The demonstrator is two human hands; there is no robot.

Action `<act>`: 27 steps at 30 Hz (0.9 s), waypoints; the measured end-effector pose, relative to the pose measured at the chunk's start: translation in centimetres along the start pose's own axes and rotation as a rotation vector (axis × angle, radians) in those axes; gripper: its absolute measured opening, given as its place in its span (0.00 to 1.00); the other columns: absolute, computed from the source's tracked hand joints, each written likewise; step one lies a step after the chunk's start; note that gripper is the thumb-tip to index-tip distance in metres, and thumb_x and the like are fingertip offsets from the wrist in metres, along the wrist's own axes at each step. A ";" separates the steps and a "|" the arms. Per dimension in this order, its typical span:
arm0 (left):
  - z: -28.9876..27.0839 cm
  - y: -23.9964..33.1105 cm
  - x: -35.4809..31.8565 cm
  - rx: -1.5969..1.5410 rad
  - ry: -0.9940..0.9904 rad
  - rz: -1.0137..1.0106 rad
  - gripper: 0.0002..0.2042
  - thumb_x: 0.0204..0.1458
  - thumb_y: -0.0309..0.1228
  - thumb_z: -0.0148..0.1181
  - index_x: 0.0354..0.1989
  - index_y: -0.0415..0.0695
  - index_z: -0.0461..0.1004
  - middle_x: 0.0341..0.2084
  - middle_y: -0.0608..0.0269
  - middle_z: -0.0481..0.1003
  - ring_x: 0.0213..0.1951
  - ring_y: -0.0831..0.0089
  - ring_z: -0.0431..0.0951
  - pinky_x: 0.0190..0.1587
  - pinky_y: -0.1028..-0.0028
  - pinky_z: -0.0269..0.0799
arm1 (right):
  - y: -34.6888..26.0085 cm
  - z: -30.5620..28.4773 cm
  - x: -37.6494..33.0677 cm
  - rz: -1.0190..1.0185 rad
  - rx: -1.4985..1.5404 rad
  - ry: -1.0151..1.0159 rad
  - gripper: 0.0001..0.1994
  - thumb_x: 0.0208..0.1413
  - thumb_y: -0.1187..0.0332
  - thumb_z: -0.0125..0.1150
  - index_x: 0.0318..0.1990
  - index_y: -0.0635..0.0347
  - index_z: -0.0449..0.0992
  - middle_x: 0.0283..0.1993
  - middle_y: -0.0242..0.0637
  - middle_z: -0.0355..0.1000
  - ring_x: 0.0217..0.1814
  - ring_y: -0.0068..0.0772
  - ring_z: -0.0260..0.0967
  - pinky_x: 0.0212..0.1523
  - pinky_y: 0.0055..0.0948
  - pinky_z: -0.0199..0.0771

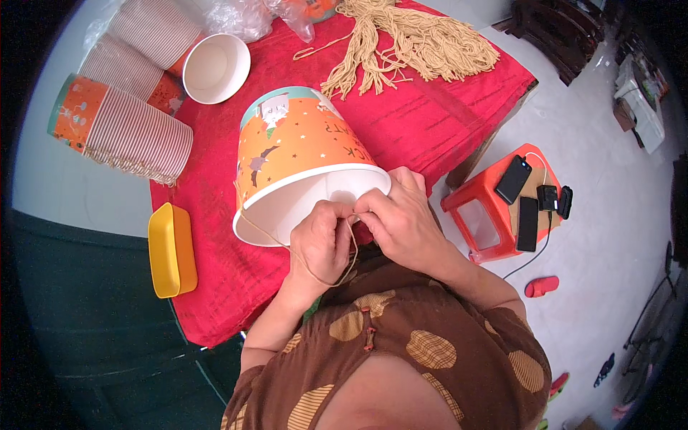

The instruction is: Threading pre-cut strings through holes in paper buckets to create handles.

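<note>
A large orange paper bucket (304, 140) lies on its side on the red cloth, its white-rimmed mouth facing me. It has bats, stars and a teal band at its base. From its left side a thin tan cord (355, 252) loops down and back up to my fingers. My left hand (320, 240) is closed in a pinch on the cord in front of the mouth. My right hand (403, 223) pinches the cord too, thumb and fingertips meeting the left ones, at the right part of the rim. The cord's end is hidden between the fingertips.
A bundle of tan cords (423, 46) lies at the table's far side. Stacked paper buckets (140, 125) lean at the left, near a single upright white one (216, 69). A yellow tray (172, 251) sits at the left edge. A red stool (487, 215) at right carries phones (527, 223).
</note>
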State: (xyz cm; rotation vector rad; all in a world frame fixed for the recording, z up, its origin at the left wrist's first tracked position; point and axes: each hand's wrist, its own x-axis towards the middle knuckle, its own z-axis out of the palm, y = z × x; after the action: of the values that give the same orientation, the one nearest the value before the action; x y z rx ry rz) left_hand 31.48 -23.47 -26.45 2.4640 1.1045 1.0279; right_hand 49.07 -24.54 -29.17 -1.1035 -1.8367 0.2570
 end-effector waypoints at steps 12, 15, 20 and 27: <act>-0.5 0.0 0.0 -0.139 -0.020 -0.165 0.02 0.58 0.22 0.58 0.34 0.37 0.72 0.26 0.56 0.75 0.28 0.65 0.77 0.34 0.71 0.72 | 0.1 -0.3 -0.8 -0.079 0.061 0.007 0.06 0.49 0.72 0.64 0.32 0.56 0.72 0.38 0.40 0.67 0.46 0.47 0.63 0.50 0.44 0.58; -0.5 0.1 0.2 -0.140 -0.014 -0.184 0.02 0.56 0.19 0.57 0.33 0.36 0.71 0.26 0.52 0.74 0.28 0.59 0.78 0.33 0.68 0.73 | 0.1 -0.3 -1.0 -0.082 0.049 0.004 0.05 0.49 0.73 0.63 0.32 0.58 0.72 0.38 0.40 0.67 0.47 0.47 0.63 0.51 0.44 0.58; -0.4 0.1 0.4 -0.132 0.011 -0.235 0.02 0.54 0.18 0.57 0.33 0.36 0.70 0.26 0.48 0.74 0.29 0.51 0.79 0.33 0.64 0.73 | 0.2 -0.4 -1.1 -0.127 -0.005 -0.024 0.04 0.50 0.74 0.61 0.32 0.61 0.71 0.40 0.43 0.66 0.48 0.48 0.62 0.50 0.45 0.58; -0.7 -0.1 0.5 -0.126 0.013 -0.311 0.02 0.54 0.19 0.57 0.30 0.36 0.70 0.24 0.49 0.73 0.27 0.56 0.77 0.32 0.66 0.72 | -0.1 -0.9 -0.7 -0.129 -0.021 -0.080 0.07 0.45 0.76 0.56 0.33 0.66 0.70 0.44 0.47 0.68 0.49 0.49 0.63 0.52 0.47 0.61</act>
State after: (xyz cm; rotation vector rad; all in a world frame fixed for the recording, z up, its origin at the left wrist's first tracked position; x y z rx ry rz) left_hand 31.16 -23.11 -25.70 2.1066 1.3309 0.9848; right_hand 49.86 -25.45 -29.04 -0.9972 -1.9768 0.2088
